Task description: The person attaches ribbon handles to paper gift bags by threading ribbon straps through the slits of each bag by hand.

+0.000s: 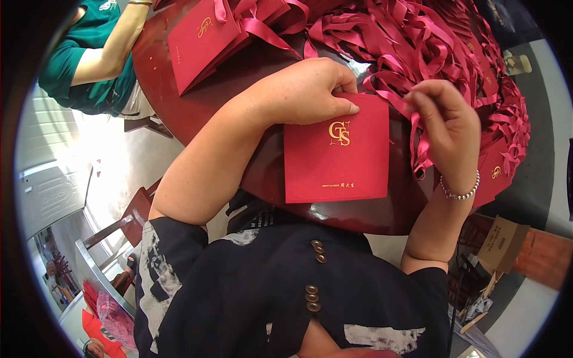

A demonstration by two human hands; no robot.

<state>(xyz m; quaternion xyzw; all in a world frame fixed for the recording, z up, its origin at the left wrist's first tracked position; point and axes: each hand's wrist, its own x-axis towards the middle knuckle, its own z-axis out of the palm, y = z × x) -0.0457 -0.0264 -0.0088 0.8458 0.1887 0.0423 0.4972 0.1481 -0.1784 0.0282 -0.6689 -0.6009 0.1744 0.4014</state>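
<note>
A flat red paper gift bag with gold lettering lies in front of me, over the near edge of the table. My left hand grips its top edge, thumb on the front face and the other fingers curled behind, partly hidden. To the right of the bag, my right hand is raised with thumb and forefinger pinched on a pink ribbon. The ribbon's loose part hangs below those fingers. Whether it is attached to the bag I cannot tell.
A large heap of pink ribbons on red bags covers the table's far right. More red gift bags stand at the far left of the dark red table. A person in a green shirt sits across at the left. A cardboard box is at lower right.
</note>
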